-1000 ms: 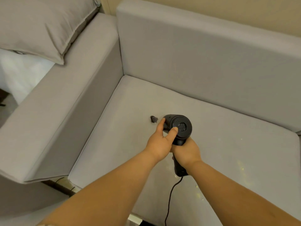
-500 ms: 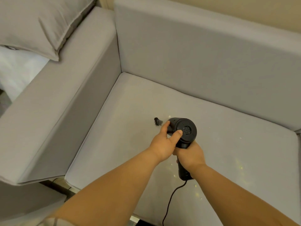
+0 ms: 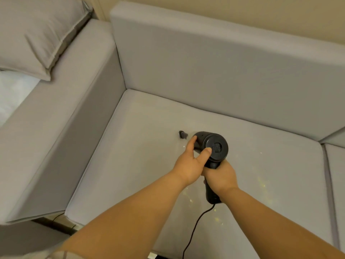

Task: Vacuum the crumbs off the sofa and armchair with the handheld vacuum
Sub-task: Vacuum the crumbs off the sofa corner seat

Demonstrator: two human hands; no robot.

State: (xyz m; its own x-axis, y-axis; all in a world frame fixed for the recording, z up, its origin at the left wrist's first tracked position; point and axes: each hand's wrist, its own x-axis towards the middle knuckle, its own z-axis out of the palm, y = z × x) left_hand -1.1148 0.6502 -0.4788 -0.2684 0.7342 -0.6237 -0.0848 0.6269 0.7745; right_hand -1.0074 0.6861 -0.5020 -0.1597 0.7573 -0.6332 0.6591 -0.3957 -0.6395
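A black handheld vacuum (image 3: 214, 146) hovers over the grey sofa seat cushion (image 3: 130, 174), its dark nozzle tip (image 3: 183, 134) down on the fabric. My right hand (image 3: 221, 177) grips the handle from below. My left hand (image 3: 190, 161) holds the round body, thumb on the back cap and a finger along the barrel. Pale yellow crumbs (image 3: 263, 184) are scattered on the cushion to the right of the vacuum, and more crumbs (image 3: 190, 200) lie under my forearms. A black cord (image 3: 196, 227) trails from the handle toward the front edge.
The sofa's wide left armrest (image 3: 56, 128) and tall backrest (image 3: 214, 71) box in the seat corner. A grey pillow (image 3: 37, 34) lies beyond the armrest at upper left. A seam (image 3: 326, 184) separates a second seat cushion at right.
Vacuum and both hands have shifted slightly right and nearer across the cushion, nozzle still on the fabric. The grips are unchanged.
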